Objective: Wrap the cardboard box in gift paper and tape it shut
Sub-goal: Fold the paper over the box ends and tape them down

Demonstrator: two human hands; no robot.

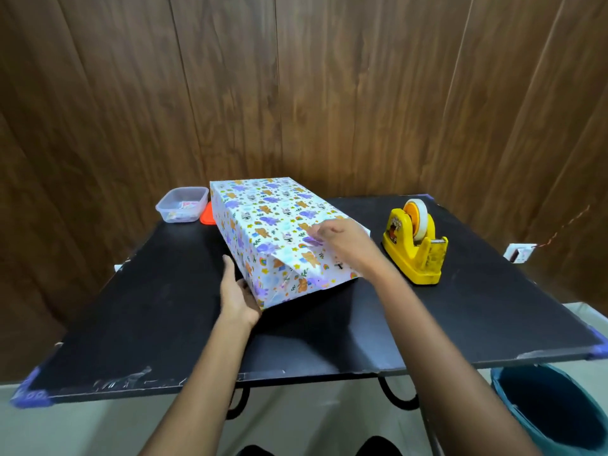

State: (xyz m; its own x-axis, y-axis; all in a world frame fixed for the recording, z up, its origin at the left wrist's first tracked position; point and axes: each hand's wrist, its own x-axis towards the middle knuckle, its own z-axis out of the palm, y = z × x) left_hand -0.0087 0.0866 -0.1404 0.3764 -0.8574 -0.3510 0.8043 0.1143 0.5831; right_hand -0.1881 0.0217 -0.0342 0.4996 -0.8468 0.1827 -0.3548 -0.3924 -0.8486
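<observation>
Black table (138, 311) stands against brown wood-panel wall (296, 93), pale floor (98, 429) below.

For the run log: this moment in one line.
box: wrapped | left hand: against near corner | right hand: fingertips on top | dispenser: untouched

One wide-angle head view looks forward and down across the black table (131, 324), close. A wooden wall (296, 77) fills the upper half.

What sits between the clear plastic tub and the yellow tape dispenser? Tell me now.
In the head view, the wrapped box fills that stretch, with an orange lid beside the tub and the right hand on it.
</observation>
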